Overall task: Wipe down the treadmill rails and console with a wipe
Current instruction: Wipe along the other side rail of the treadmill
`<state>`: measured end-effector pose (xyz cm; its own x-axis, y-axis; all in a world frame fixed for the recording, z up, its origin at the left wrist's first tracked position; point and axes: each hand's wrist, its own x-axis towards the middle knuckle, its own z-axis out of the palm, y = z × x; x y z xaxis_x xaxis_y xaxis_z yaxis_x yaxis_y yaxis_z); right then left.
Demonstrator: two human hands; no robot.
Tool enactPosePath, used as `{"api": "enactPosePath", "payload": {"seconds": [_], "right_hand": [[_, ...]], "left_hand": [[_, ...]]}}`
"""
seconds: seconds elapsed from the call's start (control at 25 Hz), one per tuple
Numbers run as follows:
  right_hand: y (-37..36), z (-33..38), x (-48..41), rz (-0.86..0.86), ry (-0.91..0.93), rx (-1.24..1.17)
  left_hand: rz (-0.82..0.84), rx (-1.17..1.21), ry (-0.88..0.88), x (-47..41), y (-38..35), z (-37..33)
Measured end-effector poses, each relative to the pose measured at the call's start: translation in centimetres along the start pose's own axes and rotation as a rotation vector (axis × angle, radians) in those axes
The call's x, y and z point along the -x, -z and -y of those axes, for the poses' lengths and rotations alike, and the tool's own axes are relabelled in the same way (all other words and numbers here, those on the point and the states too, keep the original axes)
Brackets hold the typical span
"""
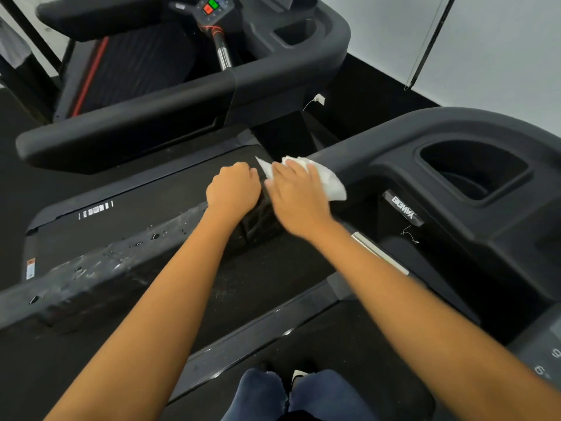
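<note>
White wipe (pixel 329 179) at frame centre under right hand (pixel 299 197), fingers (pixel 296 171) flat, pressing it on rail (pixel 106 268); left hand (pixel 233 189) clenched round rail. Best: firm, long, overlapping strokes.

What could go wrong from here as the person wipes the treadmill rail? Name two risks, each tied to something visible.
1. Droplets sit on the rail left of the left hand gripping it; that hand may slip if it slides there.
2. The wipe is bunched under the right hand, with loose ends sticking out, so it could snag or miss patches.
</note>
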<state>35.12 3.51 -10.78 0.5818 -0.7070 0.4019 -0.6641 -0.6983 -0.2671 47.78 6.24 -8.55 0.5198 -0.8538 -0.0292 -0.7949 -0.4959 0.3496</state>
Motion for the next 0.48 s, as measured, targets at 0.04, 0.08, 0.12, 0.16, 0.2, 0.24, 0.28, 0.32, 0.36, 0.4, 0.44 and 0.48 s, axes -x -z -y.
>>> {"api": "enactPosePath", "payload": {"seconds": [0.04,0.08,0.12,0.16,0.2,0.24,0.28,0.32,0.36,0.4,0.44,0.48], "right_hand": [[0.7,-2.4,-0.9,0.043,0.098,0.141],[1.4,-5.1,-2.2,0.086,0.109,0.303],[2.5,-7.7,-3.5,0.151,0.009,0.409],[3.6,-9.6,-4.5,0.223,-0.113,0.43],[4.4,-10.7,-5.1,0.307,-0.227,0.43],[4.7,-10.6,-5.6,0.383,-0.29,0.416],[4.5,-9.3,-5.9,0.398,-0.262,0.399],[3.7,-7.1,-5.8,0.359,-0.204,0.374],[2.5,-4.8,-5.5,0.351,-0.123,0.348],[1.7,-2.6,-5.1,0.325,-0.029,0.331],[1.1,-1.3,-4.6,0.3,0.04,0.288],[0.6,-1.0,-4.2,0.294,0.084,0.26]], "left_hand": [[0.017,-0.014,0.024,0.0,0.1,0.4],[0.033,-0.018,0.04,0.2,0.1,0.7],[0.043,-0.014,0.048,0.4,0.0,0.9],[0.045,-0.01,0.048,0.6,-0.2,1.0],[0.039,-0.013,0.043,0.8,-0.4,1.1],[0.025,-0.021,0.035,1.0,-0.6,1.1],[0.012,-0.027,0.027,1.1,-0.6,1.1],[0.005,-0.027,0.022,1.2,-0.6,1.1],[-0.001,-0.025,0.017,1.1,-0.6,1.1],[-0.008,-0.023,0.012,1.1,-0.6,1.0],[-0.013,-0.023,0.01,1.2,-0.6,0.9],[-0.017,-0.026,0.009,1.2,-0.5,0.9]]}}
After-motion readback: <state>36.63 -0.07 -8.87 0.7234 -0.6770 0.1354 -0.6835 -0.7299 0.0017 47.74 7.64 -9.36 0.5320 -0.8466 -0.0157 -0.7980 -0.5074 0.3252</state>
